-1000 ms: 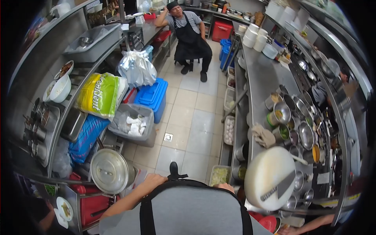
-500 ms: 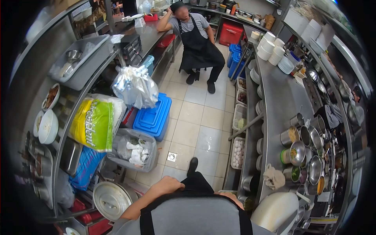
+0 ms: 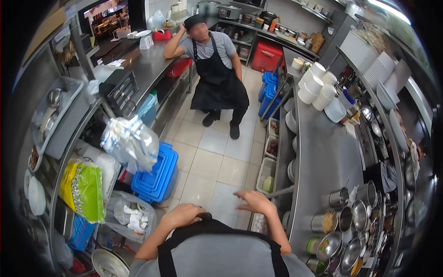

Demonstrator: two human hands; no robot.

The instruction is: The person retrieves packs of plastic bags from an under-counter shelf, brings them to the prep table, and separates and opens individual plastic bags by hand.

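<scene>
My left hand (image 3: 185,214) lies at the front of my black apron (image 3: 207,227), fingers lying loosely across the dark cloth and holding nothing that shows. My right hand (image 3: 253,202) hovers over the tiled floor at the right of the aisle, empty, its fingers apart. Just beyond and below it is a white basket (image 3: 266,174) with something pale green inside. Under my right wrist, a tray of eggs (image 3: 259,223) is partly hidden. Beside my right forearm runs the steel counter (image 3: 323,152).
Ahead, a person in a black apron (image 3: 217,76) leans an elbow on the left counter (image 3: 150,60). A blue lidded bin (image 3: 157,173) and a bag-lined waste bin (image 3: 134,217) stand left. Metal pots (image 3: 339,197) and bowl stacks (image 3: 314,83) sit on the right counter.
My right hand has risen from beside my body into the aisle with its fingers spread. My left hand stays near my lap. The view has tilted upward, showing more of the far kitchen.
</scene>
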